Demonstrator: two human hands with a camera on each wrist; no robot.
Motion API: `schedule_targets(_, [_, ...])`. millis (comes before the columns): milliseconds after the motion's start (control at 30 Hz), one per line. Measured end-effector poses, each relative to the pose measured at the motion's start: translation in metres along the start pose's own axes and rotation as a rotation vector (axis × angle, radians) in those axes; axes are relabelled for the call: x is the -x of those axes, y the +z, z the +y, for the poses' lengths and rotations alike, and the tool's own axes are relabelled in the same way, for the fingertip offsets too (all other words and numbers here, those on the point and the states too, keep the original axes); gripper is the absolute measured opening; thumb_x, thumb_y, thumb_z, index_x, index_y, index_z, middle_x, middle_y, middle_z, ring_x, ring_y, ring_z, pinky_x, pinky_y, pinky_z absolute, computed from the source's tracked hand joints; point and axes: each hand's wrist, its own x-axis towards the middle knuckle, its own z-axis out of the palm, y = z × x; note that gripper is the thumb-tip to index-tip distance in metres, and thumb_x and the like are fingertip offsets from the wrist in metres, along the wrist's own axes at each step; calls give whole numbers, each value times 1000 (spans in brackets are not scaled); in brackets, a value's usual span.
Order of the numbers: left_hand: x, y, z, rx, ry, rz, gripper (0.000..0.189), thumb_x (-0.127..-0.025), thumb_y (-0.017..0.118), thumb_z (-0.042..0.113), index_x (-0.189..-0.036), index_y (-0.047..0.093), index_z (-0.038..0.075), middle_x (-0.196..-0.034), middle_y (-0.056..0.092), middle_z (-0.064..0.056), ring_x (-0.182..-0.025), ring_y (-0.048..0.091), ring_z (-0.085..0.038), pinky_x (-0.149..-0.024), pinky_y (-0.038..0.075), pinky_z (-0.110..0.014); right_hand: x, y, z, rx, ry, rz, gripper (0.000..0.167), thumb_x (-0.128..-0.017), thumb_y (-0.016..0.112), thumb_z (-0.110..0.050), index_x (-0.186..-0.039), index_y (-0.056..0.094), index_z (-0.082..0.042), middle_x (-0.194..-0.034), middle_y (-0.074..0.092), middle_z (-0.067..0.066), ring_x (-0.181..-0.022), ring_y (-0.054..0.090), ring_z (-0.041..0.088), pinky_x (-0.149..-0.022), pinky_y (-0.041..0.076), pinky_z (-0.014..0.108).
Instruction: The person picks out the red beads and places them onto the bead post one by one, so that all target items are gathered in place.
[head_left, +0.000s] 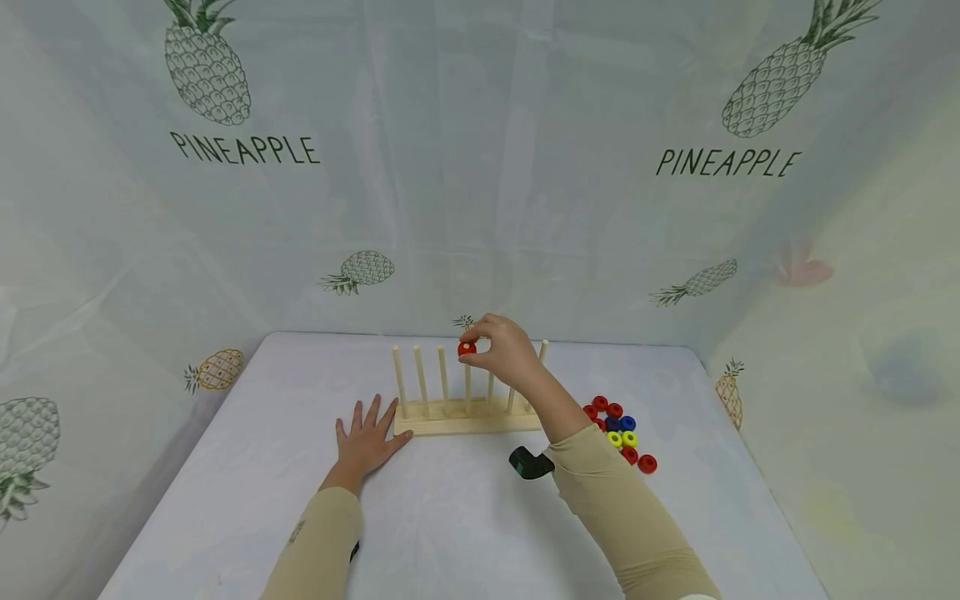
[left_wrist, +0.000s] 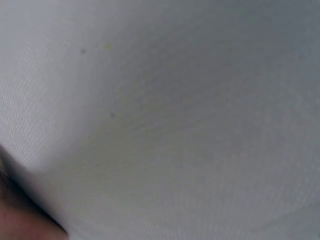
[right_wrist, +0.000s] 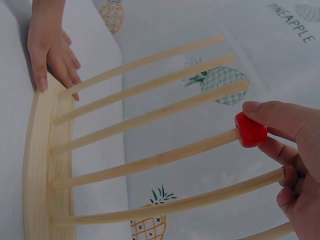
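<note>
My right hand (head_left: 504, 352) pinches a red bead (right_wrist: 253, 131) between thumb and fingers at the tip of the fourth peg (right_wrist: 160, 159) from the left. In the right wrist view the peg's end meets the bead. The wooden peg rack (head_left: 467, 427) has several upright pegs in a row, and my right hand hides some of them in part. My left hand (head_left: 366, 443) lies spread on the table, its thumb and index finger at the left end of the rack's base. Close, blurred white cloth (left_wrist: 175, 120) fills most of the left wrist view.
Loose red, blue and yellow beads (head_left: 628, 438) lie to the right of the rack, partly behind my right forearm. A black wrist device (head_left: 529, 463) juts out by the right sleeve. Pineapple-printed cloth (head_left: 480, 183) stands behind the white table (head_left: 450, 525).
</note>
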Motion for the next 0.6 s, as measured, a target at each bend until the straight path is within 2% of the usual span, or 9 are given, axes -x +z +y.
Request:
schedule_targets(367, [1,-2,2,9,4,6,90,-88,36,78,-157,24,21,-161,10,-15,-144,-2,-45,-103,-7,-73,-2,0,1,52,26,-37,27,-80,83,-24,-105,76,-15,-97,64,-5,-98,58,19,-85,48,35])
schedule_targets(600, [1,-1,2,7,1,2,90,-88,35,79,-157,23,21,-161,9,-15,-144,-3,-45,-103,-8,-73,-3,-1,3,48,41,-63,25,-81,81,-26,-104,76,-16,-97,63,-5,-99,57,19,-88,47,37])
